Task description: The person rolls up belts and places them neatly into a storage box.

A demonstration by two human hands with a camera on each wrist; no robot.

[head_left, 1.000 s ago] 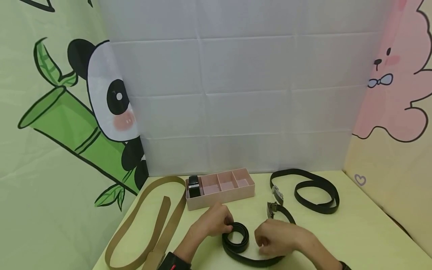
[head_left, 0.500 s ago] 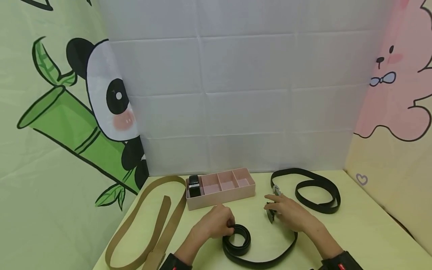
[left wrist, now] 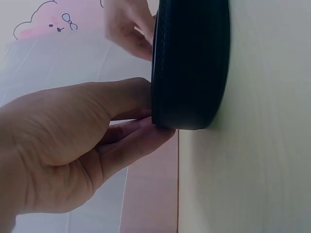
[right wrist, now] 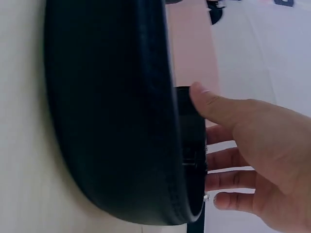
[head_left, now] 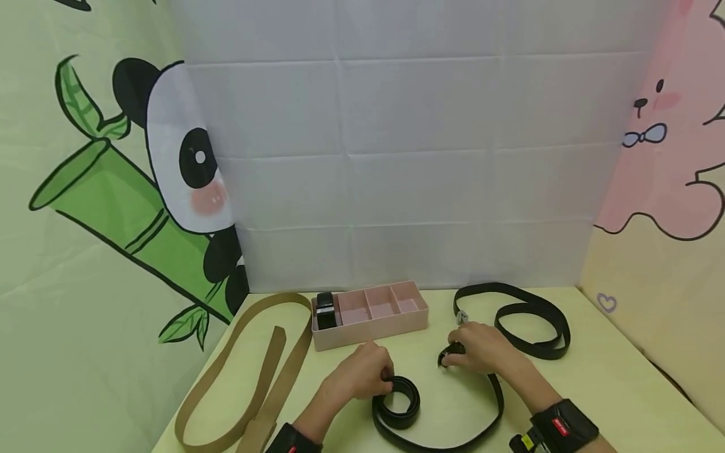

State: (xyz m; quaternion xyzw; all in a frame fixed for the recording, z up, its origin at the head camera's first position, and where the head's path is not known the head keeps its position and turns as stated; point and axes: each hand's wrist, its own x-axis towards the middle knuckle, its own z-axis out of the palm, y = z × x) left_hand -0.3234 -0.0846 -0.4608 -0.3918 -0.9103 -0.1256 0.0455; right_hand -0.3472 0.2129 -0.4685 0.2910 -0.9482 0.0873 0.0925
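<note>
A black leather belt [head_left: 399, 420] lies on the table before me, one end rolled into a coil standing on its edge. My left hand [head_left: 365, 371] pinches the coil at its upper left rim; the left wrist view shows thumb and fingers against the edge of the black strap [left wrist: 192, 68]. From the coil the strap swings right in a loose curve up to my right hand [head_left: 486, 349]. That hand holds the buckle end [head_left: 447, 356], thumb on the near side and fingers spread along the far side in the right wrist view. The fingers partly hide the buckle.
Behind the hands stands a pink divided tray [head_left: 370, 330] with a coiled black belt [head_left: 325, 313] in its left compartment. A tan belt [head_left: 192, 409] lies looped at left. Another black belt [head_left: 557, 321] with a silver buckle lies at the back right, close to my right hand.
My right hand has moved from the strap's lower curve up and right to the buckle end and taken hold of it, turning the buckle. My left hand has stayed at the coil.
</note>
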